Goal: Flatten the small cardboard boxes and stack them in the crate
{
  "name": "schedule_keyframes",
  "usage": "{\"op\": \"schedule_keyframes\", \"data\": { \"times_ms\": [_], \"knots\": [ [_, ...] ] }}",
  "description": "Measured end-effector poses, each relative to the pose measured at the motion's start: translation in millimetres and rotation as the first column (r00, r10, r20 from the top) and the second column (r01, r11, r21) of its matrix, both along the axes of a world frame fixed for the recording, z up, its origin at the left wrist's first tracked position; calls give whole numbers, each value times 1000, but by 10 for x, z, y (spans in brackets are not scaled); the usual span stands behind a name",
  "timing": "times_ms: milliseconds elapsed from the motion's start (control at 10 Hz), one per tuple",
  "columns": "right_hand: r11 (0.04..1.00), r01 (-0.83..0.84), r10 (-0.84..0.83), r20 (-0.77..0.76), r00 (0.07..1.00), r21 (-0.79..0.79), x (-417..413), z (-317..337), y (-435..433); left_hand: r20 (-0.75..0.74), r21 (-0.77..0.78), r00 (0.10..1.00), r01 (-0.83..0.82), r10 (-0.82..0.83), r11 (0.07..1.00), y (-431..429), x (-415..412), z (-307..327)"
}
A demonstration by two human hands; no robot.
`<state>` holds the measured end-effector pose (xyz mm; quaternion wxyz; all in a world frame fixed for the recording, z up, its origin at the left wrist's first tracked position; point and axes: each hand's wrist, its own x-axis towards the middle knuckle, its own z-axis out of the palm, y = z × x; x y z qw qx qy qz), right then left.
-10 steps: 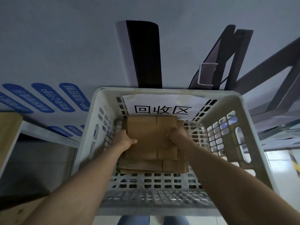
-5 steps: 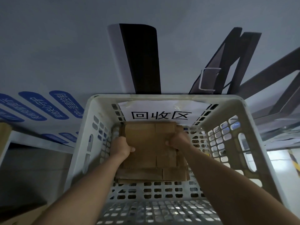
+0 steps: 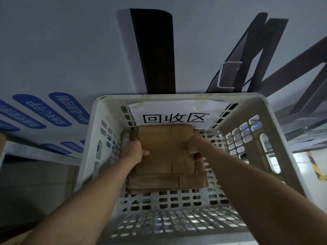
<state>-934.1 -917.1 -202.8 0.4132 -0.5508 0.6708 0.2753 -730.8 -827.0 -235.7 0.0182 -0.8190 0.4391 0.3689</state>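
Observation:
A white perforated plastic crate [image 3: 276,131] fills the middle of the view, with a paper sign [image 3: 174,112] taped to its far wall. Inside it a flattened brown cardboard box [image 3: 164,147] lies on top of a stack of other flattened boxes [image 3: 159,183]. My left hand [image 3: 134,150] grips the top box's left edge and my right hand [image 3: 193,145] grips its right edge, thumbs on top. Both arms reach down into the crate.
A grey wall with blue labels [image 3: 58,108] is on the left behind the crate. Dark metal frame bars [image 3: 256,55] rise at the upper right. A brown cardboard edge [image 3: 10,239] shows at the bottom left. A yellow-marked floor [image 3: 318,172] lies at the right.
The view has closed in on the crate and the hands have pushed the top flattened box slightly farther toward the crate's far wall on the stack.

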Motion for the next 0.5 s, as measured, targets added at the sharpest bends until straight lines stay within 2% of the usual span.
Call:
{"op": "schedule_keyframes", "data": {
  "times_ms": [100,300,400,500],
  "knots": [
    [992,-88,84,-37,996,-91,-35,-90,44,2,13,1000,27,-27,1000,-32,8,-38],
    [983,-41,41,-4,999,-180,-111,-123,90,26,51,999,18,-19,999,1,-15,-15],
    [976,-58,64,23,998,-209,-152,-39,117,19,76,1000,22,-23,997,20,-25,43],
    [944,-123,137,24,990,-306,-198,106,139,-5,66,1000,7,-7,998,20,-35,205]
  ]
}}
